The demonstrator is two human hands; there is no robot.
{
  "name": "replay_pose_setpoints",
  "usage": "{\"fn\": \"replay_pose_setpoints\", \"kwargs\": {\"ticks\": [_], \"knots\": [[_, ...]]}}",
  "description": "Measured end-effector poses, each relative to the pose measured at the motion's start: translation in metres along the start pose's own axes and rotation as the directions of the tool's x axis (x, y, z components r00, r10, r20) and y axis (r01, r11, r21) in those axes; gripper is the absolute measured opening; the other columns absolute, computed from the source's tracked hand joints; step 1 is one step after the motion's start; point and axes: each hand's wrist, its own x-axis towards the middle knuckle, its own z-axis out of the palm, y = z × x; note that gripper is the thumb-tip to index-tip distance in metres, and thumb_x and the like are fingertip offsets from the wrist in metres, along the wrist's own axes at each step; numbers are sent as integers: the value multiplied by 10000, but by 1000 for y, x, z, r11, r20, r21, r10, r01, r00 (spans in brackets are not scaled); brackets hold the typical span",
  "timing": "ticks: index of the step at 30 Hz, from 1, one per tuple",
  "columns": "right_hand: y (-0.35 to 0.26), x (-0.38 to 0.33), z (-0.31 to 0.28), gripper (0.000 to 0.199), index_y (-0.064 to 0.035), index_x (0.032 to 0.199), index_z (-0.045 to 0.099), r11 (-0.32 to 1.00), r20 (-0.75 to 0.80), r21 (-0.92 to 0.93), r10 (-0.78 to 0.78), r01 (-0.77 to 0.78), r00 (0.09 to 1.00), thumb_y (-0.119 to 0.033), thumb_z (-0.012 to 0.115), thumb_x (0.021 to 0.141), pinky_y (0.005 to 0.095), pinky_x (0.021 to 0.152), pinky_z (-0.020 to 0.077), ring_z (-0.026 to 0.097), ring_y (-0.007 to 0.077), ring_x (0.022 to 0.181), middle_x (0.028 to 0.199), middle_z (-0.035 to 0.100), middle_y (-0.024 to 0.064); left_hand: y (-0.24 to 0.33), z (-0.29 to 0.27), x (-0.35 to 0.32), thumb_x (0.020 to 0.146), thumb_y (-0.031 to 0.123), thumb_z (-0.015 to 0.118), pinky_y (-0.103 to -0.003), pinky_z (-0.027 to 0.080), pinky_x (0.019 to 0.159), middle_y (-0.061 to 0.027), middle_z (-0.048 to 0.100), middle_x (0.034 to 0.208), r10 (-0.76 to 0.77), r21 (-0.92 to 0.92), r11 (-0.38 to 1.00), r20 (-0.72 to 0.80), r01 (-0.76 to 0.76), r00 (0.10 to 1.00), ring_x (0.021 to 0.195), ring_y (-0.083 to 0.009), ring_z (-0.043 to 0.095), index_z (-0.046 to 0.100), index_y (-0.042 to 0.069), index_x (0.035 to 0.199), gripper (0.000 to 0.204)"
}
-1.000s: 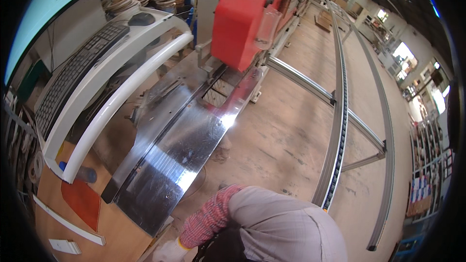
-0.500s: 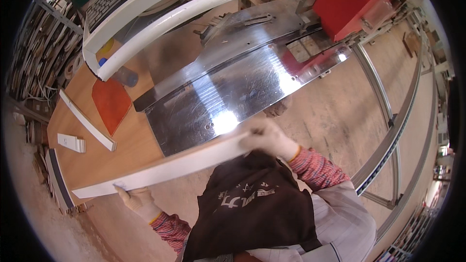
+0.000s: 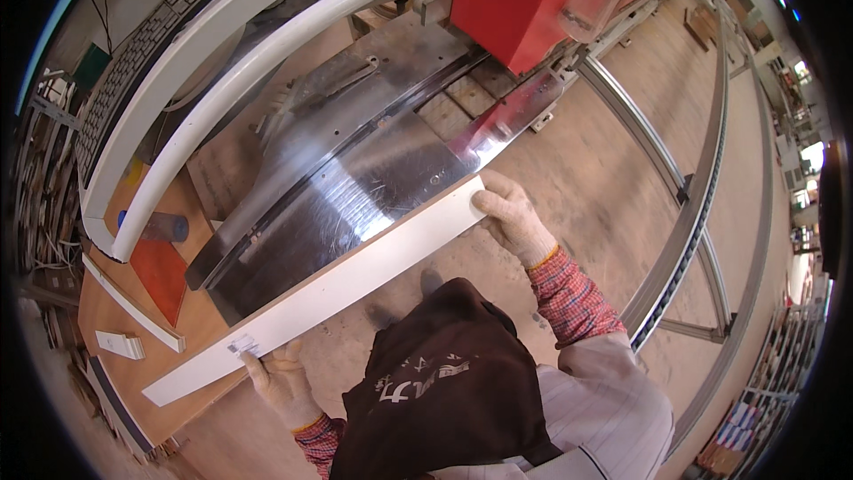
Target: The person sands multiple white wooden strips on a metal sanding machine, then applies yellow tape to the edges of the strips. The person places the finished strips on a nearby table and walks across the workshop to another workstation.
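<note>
Clock positions are taken from the middle of the white board (image 3: 330, 289), with twelve at the top of the view. The board runs obliquely from eight to two o'clock, its thin brown edge uppermost and its white face toward the wearer. At two o'clock the right hand (image 3: 515, 224), pale-gloved, is closed on the board's end, thumb laid over the face. At seven o'clock the left hand (image 3: 284, 384), likewise gloved, holds the lower edge in a narrow grip, one digit against the face beside a printed label (image 3: 242, 344); how far its other fingers reach underneath cannot be told.

Beyond the board, at twelve o'clock, lies the shiny metal plate (image 3: 302, 244), overlapped by the board along its near side; whether the two touch is unclear. A red machine housing (image 3: 511, 4) stands at one o'clock. The wooden tabletop (image 3: 206, 318), at nine o'clock, carries an orange-red sheet (image 3: 162, 289), a curved white strip (image 3: 133, 304) and a short white block (image 3: 117, 344). A blue-capped bottle (image 3: 167, 227) lies at ten o'clock, the keyboard (image 3: 155, 49) at eleven. At four o'clock is the wearer's dark apron (image 3: 462, 373).
</note>
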Motion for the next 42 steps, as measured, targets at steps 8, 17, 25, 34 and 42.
{"fn": "replay_pose_setpoints", "kwargs": {"ticks": [8, 17, 25, 34, 42], "knots": [[-45, 47, -21, 369, 66, 1193, 681, 974, -206, -187, 89, -129, 975, -259, 675, 1021, 281, 507, 578, 702, 176, 646, 968, 752, 131, -22, 47, 8, 1117, 391, 554, -429, 673, 643, -211, 735, 1198, -219, 262, 925, -221, 274, 950, 868, -295, 771, 646, 47, 1318, 409], [-41, 81, -30, 358, 42, 1255, 633, 998, -412, 47, -28, 52, 911, -220, 690, 1017, 362, 656, 652, 735, 226, 819, 1027, 739, 141, 9, 95, 89, 769, 255, 873, -621, 416, 1145, -245, 602, 1342, -51, 545, -537, 741, -644, 670, 1297, -483, 550, 599, -30, 1346, 699], [-17, 31, 81, 329, 77, 1225, 629, 917, -68, -254, 299, -306, 952, -183, 626, 1023, 395, 625, 619, 747, 260, 801, 1031, 744, 151, -10, 77, 155, 716, 214, 883, -620, 436, 1128, -235, 606, 1291, -180, 413, -446, 828, -794, 532, 1253, -481, 566, 620, -2, 1303, 679], [-1, 115, 120, 239, 30, 909, 549, 872, -119, -44, 480, -487, 869, -139, 487, 1067, 400, 509, 534, 571, 216, 608, 806, 598, 104, -29, 83, 171, 718, 181, 875, -533, 517, 998, -192, 666, 1175, -90, 467, -467, 819, -750, 566, 1117, -435, 638, 665, 8, 1219, 570], [1, 114, 118, 261, 97, 985, 623, 853, -175, 108, 521, -510, 835, -143, 548, 1051, 403, 471, 579, 645, 264, 542, 780, 675, 153, -29, 83, 168, 735, 225, 875, -516, 527, 936, -155, 678, 1120, -158, 440, -516, 794, -735, 587, 1056, -408, 648, 670, 38, 1182, 526]]}}
